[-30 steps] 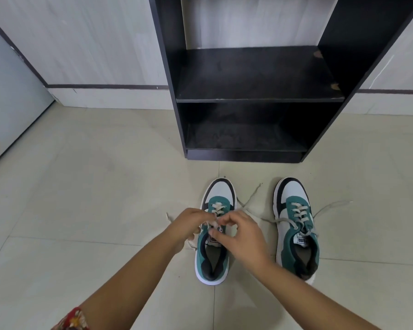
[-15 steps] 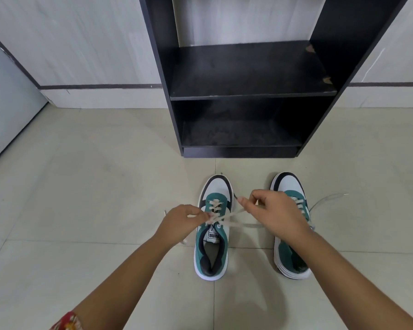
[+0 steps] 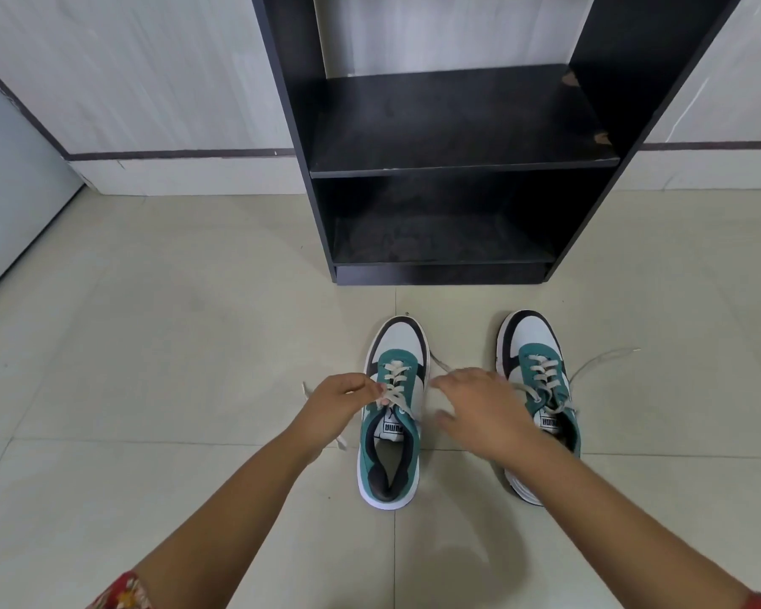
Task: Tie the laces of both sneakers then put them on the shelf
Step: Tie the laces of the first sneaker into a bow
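Both forearms enter from the lower edge and converge toward the centre. The left hand [image 3: 341, 400] is low, knuckles up, fingers curled inward with thumb and fingertips [image 3: 378, 394] pinched together. The right hand [image 3: 479, 406] is palm down, fingers loosely spread and slightly bent, gripping nothing visible. The hands are apart, not touching. Patterned red sleeve edges show at both elbows.

Two sneakers, two hands, one shelf unit.

Counted on the tiled floor [image 3: 150, 345]: two teal-and-white sneakers, the left sneaker [image 3: 394, 415] and the right sneaker [image 3: 541, 389], each with one pale lace. Two bare hands, left hand [image 3: 339, 404] and right hand [image 3: 479, 410]. One black shelf unit [image 3: 458, 169] with two shelf boards visible, upper and lower. Two patterned sleeve edges at the bottom corners.
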### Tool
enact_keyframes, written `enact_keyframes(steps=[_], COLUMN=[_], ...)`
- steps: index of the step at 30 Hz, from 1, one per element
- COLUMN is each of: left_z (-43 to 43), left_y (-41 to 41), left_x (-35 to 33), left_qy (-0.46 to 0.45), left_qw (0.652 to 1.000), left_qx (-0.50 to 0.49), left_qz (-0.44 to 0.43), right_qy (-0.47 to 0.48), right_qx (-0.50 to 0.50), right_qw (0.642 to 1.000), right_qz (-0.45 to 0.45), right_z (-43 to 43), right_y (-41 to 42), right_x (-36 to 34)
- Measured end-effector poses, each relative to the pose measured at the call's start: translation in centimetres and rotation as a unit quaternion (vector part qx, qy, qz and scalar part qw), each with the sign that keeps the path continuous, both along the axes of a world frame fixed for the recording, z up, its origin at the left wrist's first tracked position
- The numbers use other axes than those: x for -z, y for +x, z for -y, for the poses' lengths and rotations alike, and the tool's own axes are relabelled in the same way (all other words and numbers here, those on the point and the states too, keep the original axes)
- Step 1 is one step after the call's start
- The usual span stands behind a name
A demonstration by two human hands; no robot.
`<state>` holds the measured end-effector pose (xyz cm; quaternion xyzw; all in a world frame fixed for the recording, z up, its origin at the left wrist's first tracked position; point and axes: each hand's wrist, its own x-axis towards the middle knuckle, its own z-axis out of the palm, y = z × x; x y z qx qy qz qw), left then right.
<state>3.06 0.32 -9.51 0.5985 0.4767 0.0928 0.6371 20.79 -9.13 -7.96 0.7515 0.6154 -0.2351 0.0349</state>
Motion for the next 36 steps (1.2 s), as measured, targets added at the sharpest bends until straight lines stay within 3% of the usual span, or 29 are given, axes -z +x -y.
enact_keyframes(steps=[2, 5, 8, 11, 15, 21, 25, 32, 34, 36], left_z=[0.0, 0.1, -0.2, -1.0, -0.8, -0.5, -0.4, -0.6, -0.8, -0.8], left_y=[0.3, 0.3, -0.3, -1.5, -2.5, -2.8, -3.2, -3.5, -3.7, -3.9], left_x=[-0.1, -0.2, -0.1, 0.7, 2.1, 2.7, 3.2, 3.6, 3.4, 3.0], left_qy=[0.001, -0.010, 0.017, 0.117, 0.200, 0.241, 0.216, 0.148, 0.104, 0.036], left_qw=[1.000, 1.000, 0.999, 0.987, 0.965, 0.946, 0.948, 0.972, 0.980, 0.988], left_qx=[0.003, 0.006, 0.022, 0.045, 0.055, 0.036, 0.032, 0.026, 0.059, 0.081], left_qz=[0.004, -0.006, -0.038, -0.102, -0.160, -0.211, -0.231, -0.180, -0.159, -0.130], right_qy=[0.088, 0.129, 0.108, 0.078, 0.017, -0.014, -0.037, -0.047, -0.067, -0.075], right_qx=[0.033, 0.052, 0.094, 0.136, 0.142, 0.135, 0.122, 0.093, 0.087, 0.107], right_qw=[0.992, 0.988, 0.985, 0.978, 0.985, 0.989, 0.991, 0.994, 0.992, 0.972], right_qz=[-0.089, -0.063, -0.098, -0.141, -0.092, -0.056, -0.044, -0.020, -0.064, -0.196], right_z=[-0.4, -0.8, -0.6, -0.1, 0.5, 0.5, 0.9, 1.1, 1.1, 1.4], right_y=[-2.2, -3.5, -1.7, 0.3, 1.3, 1.6, 1.6, 1.2, 1.4, 1.8], right_x=[0.3, 1.0, 1.0, 0.8, 1.6, 2.1, 2.5, 2.7, 2.8, 2.8])
